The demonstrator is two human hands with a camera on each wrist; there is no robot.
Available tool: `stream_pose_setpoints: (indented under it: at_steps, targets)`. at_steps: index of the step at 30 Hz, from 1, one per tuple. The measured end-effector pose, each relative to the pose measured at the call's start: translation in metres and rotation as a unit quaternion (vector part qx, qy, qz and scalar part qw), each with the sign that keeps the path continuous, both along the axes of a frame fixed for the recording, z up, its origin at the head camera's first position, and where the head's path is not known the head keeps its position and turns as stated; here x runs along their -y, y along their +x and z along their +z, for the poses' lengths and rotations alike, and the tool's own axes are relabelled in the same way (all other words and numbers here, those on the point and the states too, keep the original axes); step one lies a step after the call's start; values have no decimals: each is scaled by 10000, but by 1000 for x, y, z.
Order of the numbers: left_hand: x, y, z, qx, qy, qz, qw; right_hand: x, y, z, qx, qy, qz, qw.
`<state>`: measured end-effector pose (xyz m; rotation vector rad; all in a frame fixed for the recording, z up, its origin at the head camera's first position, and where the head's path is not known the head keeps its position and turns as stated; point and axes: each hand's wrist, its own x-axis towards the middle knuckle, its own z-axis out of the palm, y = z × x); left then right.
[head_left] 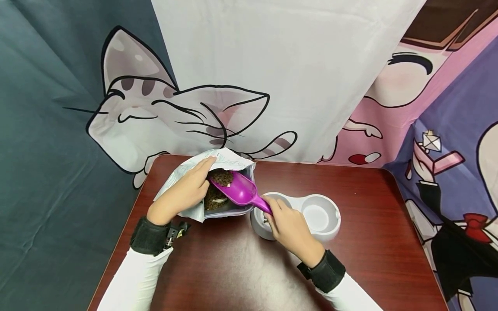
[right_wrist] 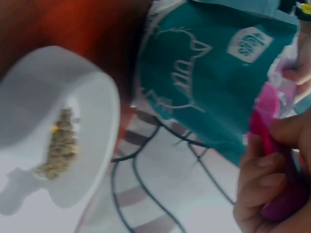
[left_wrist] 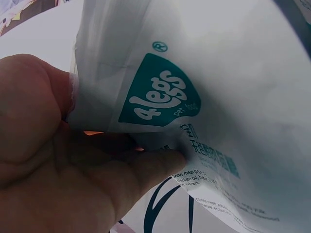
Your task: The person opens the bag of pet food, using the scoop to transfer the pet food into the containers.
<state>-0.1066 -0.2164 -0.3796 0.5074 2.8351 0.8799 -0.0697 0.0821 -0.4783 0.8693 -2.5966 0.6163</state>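
My left hand [head_left: 180, 192] grips the rim of an open pet food bag [head_left: 231, 159]; in the left wrist view its thumb and fingers [left_wrist: 150, 170] pinch the white "4legs" side. Brown kibble [head_left: 213, 198] shows inside. By its handle, my right hand [head_left: 289, 226] holds a purple scoop [head_left: 243, 191], its blade tilted into the bag's mouth with kibble at the tip. A white double bowl [head_left: 333, 220] stands just right of the bag, partly under my right hand. The right wrist view shows a small heap of kibble [right_wrist: 60, 148] in one of its basins.
Everything stands on a reddish-brown wooden table [head_left: 373, 242]. Behind it hangs a cloth backdrop [head_left: 295, 65] with a cartoon cat, and a blue-purple cloth [head_left: 459, 108] is on the right. Both wrists wear black bands [head_left: 328, 271].
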Motion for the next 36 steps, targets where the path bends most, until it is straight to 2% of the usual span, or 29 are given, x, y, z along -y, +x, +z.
stream_pose_setpoints:
  at_steps: [5, 10, 16, 24, 28, 32, 36]
  targets:
    - [-1, -1, 1, 50, 2, -3, 10000, -4, 0, -13, 36, -194, 8, 9998]
    - [0, -2, 0, 34, -7, 1, 10000, -6, -4, -14, -40, -158, 80, 9998]
    - [1, -2, 1, 46, -12, 10, 10000, -5, -8, 5, -139, 283, 151, 9994]
    - [3, -1, 1, 50, -39, -3, 10000, 19, -17, 45, -174, 1306, 19, 9913]
    - [3, -1, 0, 45, -33, -7, 10000, 37, -23, 63, 258, 1890, -124, 9816]
    - [2, -1, -1, 51, -31, 6, 10000, 53, -27, 70, 608, 2200, -122, 9735]
    - [1, 0, 0, 61, -31, 13, 10000, 64, -32, 63, 607, 2264, -79, 9721]
